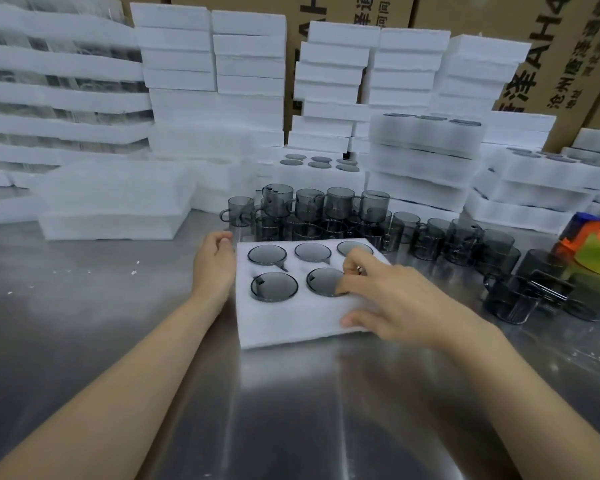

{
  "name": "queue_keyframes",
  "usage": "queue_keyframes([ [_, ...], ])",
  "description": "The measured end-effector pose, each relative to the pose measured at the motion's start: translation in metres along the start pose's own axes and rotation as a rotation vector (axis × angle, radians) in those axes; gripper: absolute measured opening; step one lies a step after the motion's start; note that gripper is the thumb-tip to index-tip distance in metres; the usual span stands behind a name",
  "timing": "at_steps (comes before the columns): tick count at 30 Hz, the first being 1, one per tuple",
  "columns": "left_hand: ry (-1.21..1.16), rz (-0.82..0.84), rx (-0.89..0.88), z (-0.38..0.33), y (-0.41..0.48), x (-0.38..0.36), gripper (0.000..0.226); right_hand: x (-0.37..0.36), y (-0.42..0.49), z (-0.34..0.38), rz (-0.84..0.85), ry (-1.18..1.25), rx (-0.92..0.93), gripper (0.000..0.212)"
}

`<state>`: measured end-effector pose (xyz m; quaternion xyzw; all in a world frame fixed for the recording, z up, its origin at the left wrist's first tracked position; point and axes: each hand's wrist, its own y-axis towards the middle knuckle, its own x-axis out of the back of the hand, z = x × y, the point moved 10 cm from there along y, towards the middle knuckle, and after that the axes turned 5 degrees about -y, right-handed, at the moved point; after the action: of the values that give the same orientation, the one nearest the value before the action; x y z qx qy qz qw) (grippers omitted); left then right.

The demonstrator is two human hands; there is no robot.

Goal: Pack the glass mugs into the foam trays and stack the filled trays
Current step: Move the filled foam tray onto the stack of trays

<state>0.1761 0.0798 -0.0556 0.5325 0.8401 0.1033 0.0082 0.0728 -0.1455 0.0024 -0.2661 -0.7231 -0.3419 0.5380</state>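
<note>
A white foam tray (274, 323) lies on the steel table in front of me. Dark grey glass mugs (267, 254) sit in its round pockets; five rims show, and my right hand covers the near right pocket. My left hand (213, 265) holds the tray's left edge, with fingers curled at the far left corner. My right hand (395, 303) grips the tray's right part, thumb on the front edge and bent fingers on top. Several loose mugs (340, 202) stand in a cluster just behind the tray and run on to the right.
Filled trays (426, 150) are stacked behind at the right. Foam pieces (118, 199) lie at the left, with tall foam piles and cardboard boxes (551, 64) behind. An orange and green object (596, 251) sits at the far right. Bare steel table (84, 306) lies left of my arm.
</note>
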Motion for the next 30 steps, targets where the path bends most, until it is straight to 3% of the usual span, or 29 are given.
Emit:
queue_keyframes([
  [2,-0.031,0.004,0.016,0.001,0.005,0.000,0.027,0.023,-0.003,0.000,-0.120,0.044,0.025,0.032],
  [6,-0.110,0.006,0.018,0.005,0.010,-0.005,0.018,0.078,-0.010,-0.020,-0.522,0.143,-0.026,0.033],
  [10,0.007,-0.024,-0.071,0.000,0.008,-0.010,0.024,0.123,0.028,-0.060,-0.777,0.199,-0.103,0.038],
  [15,0.062,-0.010,-0.138,0.003,0.013,-0.013,0.021,0.119,0.142,-0.116,-0.676,0.065,-0.254,0.038],
  [20,0.084,0.015,-0.172,0.002,0.017,-0.015,0.021,0.063,0.225,-0.155,-0.466,-0.063,-0.338,0.024],
  [23,0.111,-0.004,-0.197,0.000,0.022,-0.015,0.021,0.024,0.244,-0.181,-0.328,-0.098,-0.429,0.031],
  [30,0.116,0.014,-0.209,0.001,0.023,-0.020,0.020,0.010,0.247,-0.205,-0.351,-0.095,-0.602,0.039],
])
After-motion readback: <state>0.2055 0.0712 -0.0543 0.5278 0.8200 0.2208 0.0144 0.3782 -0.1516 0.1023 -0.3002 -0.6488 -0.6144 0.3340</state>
